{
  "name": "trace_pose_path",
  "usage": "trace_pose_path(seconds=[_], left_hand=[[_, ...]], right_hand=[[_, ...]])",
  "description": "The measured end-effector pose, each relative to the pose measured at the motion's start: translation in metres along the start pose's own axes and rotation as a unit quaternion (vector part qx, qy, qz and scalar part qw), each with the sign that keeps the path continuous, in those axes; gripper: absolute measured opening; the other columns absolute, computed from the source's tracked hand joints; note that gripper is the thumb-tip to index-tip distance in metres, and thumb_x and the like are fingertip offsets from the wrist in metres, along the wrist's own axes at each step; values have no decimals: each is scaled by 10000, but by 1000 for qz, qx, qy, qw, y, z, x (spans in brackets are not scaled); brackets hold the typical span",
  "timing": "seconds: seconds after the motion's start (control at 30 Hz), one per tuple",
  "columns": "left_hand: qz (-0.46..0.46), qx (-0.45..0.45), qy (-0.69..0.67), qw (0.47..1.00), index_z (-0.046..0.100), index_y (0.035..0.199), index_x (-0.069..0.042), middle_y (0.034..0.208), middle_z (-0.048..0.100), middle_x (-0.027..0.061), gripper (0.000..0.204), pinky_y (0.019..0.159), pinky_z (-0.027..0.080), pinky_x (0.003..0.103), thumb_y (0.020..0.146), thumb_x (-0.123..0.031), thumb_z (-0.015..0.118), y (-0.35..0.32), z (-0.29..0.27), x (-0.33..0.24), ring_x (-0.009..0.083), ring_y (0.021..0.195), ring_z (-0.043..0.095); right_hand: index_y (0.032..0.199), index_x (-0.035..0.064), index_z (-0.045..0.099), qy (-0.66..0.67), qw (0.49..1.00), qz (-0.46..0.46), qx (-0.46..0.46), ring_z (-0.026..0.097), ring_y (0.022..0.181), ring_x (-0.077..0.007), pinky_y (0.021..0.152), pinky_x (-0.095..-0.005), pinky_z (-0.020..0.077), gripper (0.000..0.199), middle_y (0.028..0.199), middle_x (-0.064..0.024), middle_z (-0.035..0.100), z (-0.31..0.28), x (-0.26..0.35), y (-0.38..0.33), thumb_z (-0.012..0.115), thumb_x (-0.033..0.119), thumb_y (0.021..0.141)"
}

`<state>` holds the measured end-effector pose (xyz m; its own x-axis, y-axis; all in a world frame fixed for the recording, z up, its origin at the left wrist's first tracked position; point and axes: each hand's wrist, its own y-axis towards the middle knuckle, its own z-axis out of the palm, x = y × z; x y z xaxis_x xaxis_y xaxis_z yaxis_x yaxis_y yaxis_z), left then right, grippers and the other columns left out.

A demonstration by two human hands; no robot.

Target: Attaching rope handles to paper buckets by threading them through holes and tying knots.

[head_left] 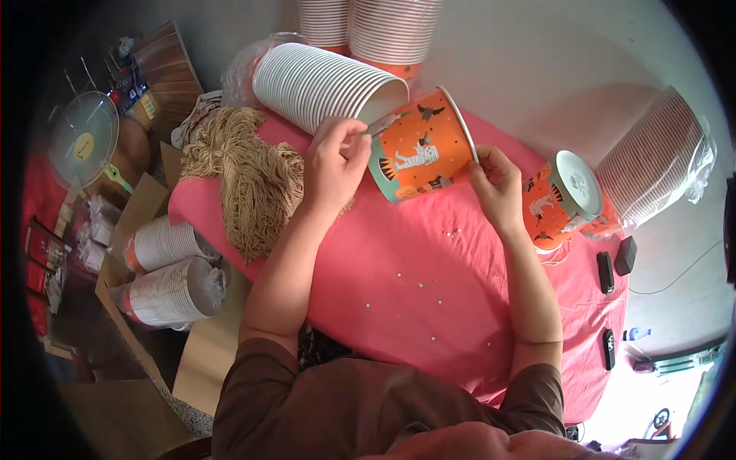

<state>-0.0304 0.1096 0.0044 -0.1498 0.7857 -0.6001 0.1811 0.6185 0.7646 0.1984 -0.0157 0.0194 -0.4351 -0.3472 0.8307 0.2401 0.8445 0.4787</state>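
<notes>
Brown shirt (345, 399), at the lower edge, worn by the person; both bare forearms rise from it over the table.

Pink cloth (414, 299), covering the table; small pale flecks scattered on it near the middle.

Left hand (336, 165), fingers pressed together and pinching a thin metal tool (377, 125) against the upper wall of the bucket; whether the tool pierces the wall cannot be told.

Right hand (498, 188), fingers curled, gripping the bucket's rim at its lower right side.

Bucket (418, 149), orange paper with a teal band and dark printed figures; held tilted above the cloth between the two hands, its open mouth turned to the right, its base toward the left hand.

String bundle (245, 180), tan, heaped on the cloth's left part, just beside the left forearm.

Second bucket (556, 203), same orange print, lying on its side on the cloth just right of the right hand, pale bottom facing up.

White cup stack (322, 80), lying on its side behind the left hand, partly in clear wrap.

Upright stacks (368, 31), two, at the far edge, orange bases showing.

Wrapped stack (659, 165), striped, lying at the far right.

Boxed stacks (172, 280), two, lying in a cardboard box on the floor at the left.

Fan (83, 139), white, on the floor at the far left.

Black objects (616, 264), two small, on the floor at the right, kind unclear.
</notes>
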Motion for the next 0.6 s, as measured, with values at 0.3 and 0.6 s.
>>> trace_pose_path(seconds=[0.3,0.6], left_hand=[[101,139,38,984,316,1443,11,1354,480,216,992,1042,395,477,703,-347,871,-11,12,-18,363,1249,485],[-31,181,-76,980,230,1488,-4,1414,399,222,1115,1022,457,437,642,-235,918,-15,17,-29,351,1295,455]], right_hand=[[998,2,648,-225,951,-212,6,688,727,-318,589,-366,551,228,894,-153,689,12,31,-16,664,-5,771],[949,40,616,-326,902,-277,48,645,694,-274,611,-384,518,268,790,-78,636,15,36,-23,689,41,691]])
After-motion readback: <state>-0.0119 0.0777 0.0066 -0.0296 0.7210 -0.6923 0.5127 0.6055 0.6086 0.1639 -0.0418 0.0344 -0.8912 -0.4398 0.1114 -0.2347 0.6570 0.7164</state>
